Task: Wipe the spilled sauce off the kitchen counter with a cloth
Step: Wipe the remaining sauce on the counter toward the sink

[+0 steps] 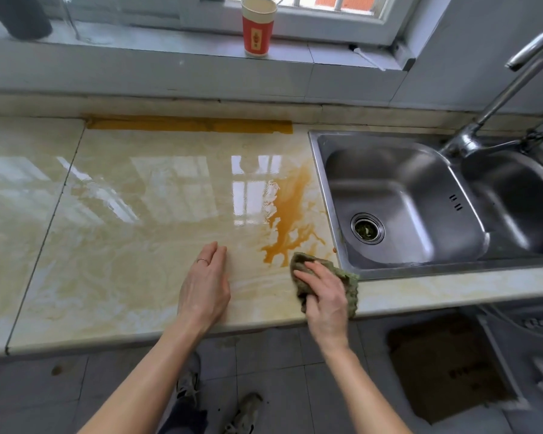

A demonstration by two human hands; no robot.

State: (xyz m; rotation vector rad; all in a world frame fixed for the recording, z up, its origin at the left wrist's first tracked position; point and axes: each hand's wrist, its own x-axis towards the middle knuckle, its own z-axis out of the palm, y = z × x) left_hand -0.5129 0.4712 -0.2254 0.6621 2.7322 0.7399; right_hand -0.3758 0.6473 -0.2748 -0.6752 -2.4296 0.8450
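An orange-brown sauce spill (287, 214) spreads over the glossy marble counter (123, 245), just left of the sink. A crumpled green-grey cloth (347, 278) lies on the counter at the near end of the spill, by the sink's front left corner. My right hand (325, 296) presses down on the cloth and grips it. My left hand (206, 283) rests flat on the bare counter to the left of the spill, fingers together, holding nothing.
A double steel sink (405, 202) with a tap (496, 104) sits to the right. A red paper cup (258, 25) stands on the windowsill. An orange strip (188, 124) runs along the counter's back edge. A cardboard box (445, 371) is on the floor.
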